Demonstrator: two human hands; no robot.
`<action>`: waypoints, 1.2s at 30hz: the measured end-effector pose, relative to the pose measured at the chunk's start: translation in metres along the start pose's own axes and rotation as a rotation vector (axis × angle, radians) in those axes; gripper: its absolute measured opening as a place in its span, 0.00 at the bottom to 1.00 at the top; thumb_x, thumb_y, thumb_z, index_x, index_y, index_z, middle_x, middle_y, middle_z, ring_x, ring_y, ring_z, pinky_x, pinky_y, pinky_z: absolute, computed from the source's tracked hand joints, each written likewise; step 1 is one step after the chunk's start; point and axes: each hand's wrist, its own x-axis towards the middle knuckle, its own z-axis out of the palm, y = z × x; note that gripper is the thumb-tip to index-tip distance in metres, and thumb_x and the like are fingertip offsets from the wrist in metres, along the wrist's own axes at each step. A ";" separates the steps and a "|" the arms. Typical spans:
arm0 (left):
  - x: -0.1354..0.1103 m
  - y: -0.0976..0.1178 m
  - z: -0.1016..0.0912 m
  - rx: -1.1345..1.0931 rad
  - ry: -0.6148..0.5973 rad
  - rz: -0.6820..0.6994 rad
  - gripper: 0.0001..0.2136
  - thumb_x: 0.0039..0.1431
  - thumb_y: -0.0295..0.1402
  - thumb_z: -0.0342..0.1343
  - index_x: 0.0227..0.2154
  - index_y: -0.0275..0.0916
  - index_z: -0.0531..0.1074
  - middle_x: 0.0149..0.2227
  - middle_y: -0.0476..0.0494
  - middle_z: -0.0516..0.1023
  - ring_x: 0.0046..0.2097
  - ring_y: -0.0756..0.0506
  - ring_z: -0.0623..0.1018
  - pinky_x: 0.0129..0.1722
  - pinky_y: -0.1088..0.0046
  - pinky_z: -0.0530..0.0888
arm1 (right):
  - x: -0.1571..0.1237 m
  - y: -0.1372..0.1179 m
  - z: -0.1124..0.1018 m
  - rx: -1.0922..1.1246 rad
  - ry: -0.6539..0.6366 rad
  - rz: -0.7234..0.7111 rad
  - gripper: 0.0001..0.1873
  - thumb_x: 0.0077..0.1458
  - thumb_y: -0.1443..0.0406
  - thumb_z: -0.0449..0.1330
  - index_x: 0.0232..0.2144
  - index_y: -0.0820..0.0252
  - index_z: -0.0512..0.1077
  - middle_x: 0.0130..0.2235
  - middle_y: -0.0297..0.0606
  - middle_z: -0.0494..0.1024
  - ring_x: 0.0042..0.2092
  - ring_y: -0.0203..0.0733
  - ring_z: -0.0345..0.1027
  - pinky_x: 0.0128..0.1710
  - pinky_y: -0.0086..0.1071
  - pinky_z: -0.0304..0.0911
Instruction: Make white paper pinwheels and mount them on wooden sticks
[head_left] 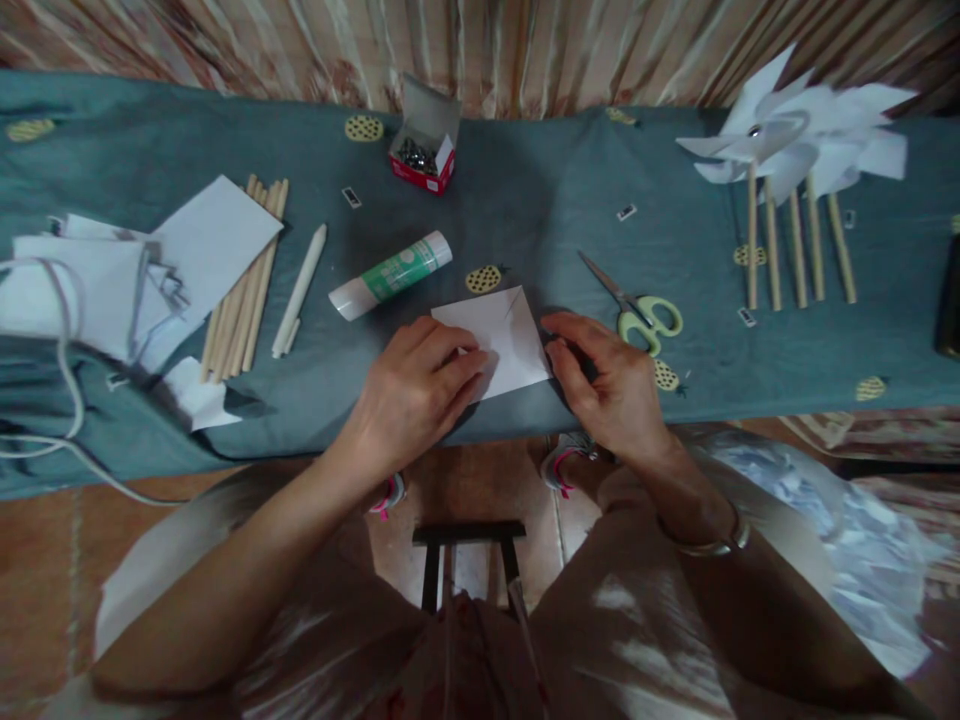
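Note:
A small square of white paper [516, 335] with a diagonal crease near its top right corner lies on the cloth in front of me. My left hand [420, 385] is closed over its left side, thumb and fingers pressing on the paper. At the right edge is my right hand [611, 385], thumb and index fingertips a little apart and no paper visible between them; its other fingers are curled out of sight. Just beyond the right hand lie green-handled scissors [637, 312]. A green and white glue stick [391, 275] rests beyond my left hand.
A red box of small metal pieces [424, 160] stands open at the back. To the left are a white pen [300, 290], wooden sticks [247, 290], paper sheets [217, 240] and a white cable [71, 380]. Several paper pinwheels [795, 140] lie at right. A plastic bag [847, 540] sits below.

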 end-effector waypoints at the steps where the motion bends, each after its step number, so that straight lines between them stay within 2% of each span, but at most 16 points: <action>1: 0.000 0.004 0.000 0.001 -0.007 0.020 0.07 0.67 0.32 0.53 0.41 0.38 0.76 0.41 0.40 0.80 0.42 0.42 0.76 0.39 0.63 0.73 | -0.001 0.000 0.000 -0.002 -0.001 0.001 0.14 0.62 0.66 0.54 0.46 0.57 0.77 0.47 0.41 0.83 0.51 0.47 0.77 0.54 0.43 0.73; 6: 0.001 0.017 0.004 0.056 -0.112 0.054 0.07 0.65 0.34 0.57 0.41 0.36 0.76 0.40 0.40 0.79 0.42 0.40 0.76 0.38 0.63 0.69 | -0.004 -0.003 -0.002 -0.004 -0.020 -0.019 0.14 0.62 0.68 0.54 0.46 0.58 0.77 0.47 0.42 0.83 0.49 0.46 0.78 0.51 0.39 0.73; 10: 0.000 0.019 0.006 0.073 -0.151 0.039 0.07 0.67 0.33 0.55 0.40 0.37 0.76 0.39 0.40 0.80 0.40 0.41 0.76 0.38 0.64 0.69 | -0.006 -0.005 -0.003 -0.005 -0.044 -0.027 0.15 0.62 0.68 0.54 0.47 0.58 0.77 0.46 0.42 0.83 0.47 0.45 0.79 0.50 0.39 0.74; 14: -0.001 0.021 0.007 0.035 -0.142 0.034 0.07 0.68 0.30 0.53 0.39 0.36 0.76 0.37 0.41 0.79 0.38 0.42 0.76 0.37 0.65 0.70 | -0.008 -0.005 -0.004 0.008 -0.055 -0.023 0.15 0.61 0.69 0.54 0.46 0.57 0.77 0.46 0.41 0.83 0.47 0.45 0.79 0.50 0.40 0.74; 19: -0.002 0.024 0.006 0.108 -0.118 0.087 0.08 0.67 0.28 0.52 0.36 0.33 0.75 0.34 0.40 0.78 0.35 0.44 0.74 0.35 0.67 0.70 | -0.009 -0.001 -0.008 0.077 -0.104 0.015 0.17 0.58 0.71 0.54 0.47 0.57 0.76 0.47 0.40 0.83 0.46 0.43 0.78 0.50 0.39 0.73; 23: -0.002 0.025 0.004 0.124 -0.120 0.087 0.08 0.67 0.27 0.52 0.34 0.33 0.75 0.33 0.42 0.78 0.34 0.46 0.74 0.35 0.69 0.71 | -0.010 0.004 -0.013 0.195 -0.195 0.051 0.22 0.55 0.73 0.56 0.50 0.54 0.75 0.54 0.40 0.78 0.55 0.44 0.73 0.57 0.44 0.68; 26: -0.003 0.026 0.004 0.127 -0.112 0.104 0.08 0.68 0.27 0.51 0.34 0.33 0.74 0.33 0.43 0.78 0.34 0.46 0.75 0.34 0.69 0.72 | -0.010 0.005 -0.015 0.259 -0.222 0.073 0.18 0.54 0.72 0.61 0.47 0.53 0.78 0.57 0.40 0.76 0.60 0.47 0.69 0.61 0.48 0.63; 32: -0.007 0.030 0.005 0.084 -0.072 0.136 0.08 0.67 0.27 0.53 0.33 0.33 0.75 0.33 0.43 0.79 0.35 0.45 0.76 0.33 0.69 0.74 | -0.011 0.004 -0.013 0.355 -0.239 0.087 0.07 0.54 0.67 0.66 0.36 0.51 0.81 0.55 0.37 0.78 0.59 0.48 0.69 0.61 0.49 0.62; 36: -0.006 0.032 0.006 0.078 -0.076 0.139 0.08 0.66 0.27 0.53 0.32 0.33 0.75 0.32 0.42 0.79 0.34 0.45 0.76 0.33 0.69 0.76 | -0.010 0.002 -0.008 0.307 -0.212 0.078 0.04 0.57 0.65 0.65 0.34 0.51 0.80 0.54 0.37 0.78 0.58 0.49 0.69 0.60 0.51 0.62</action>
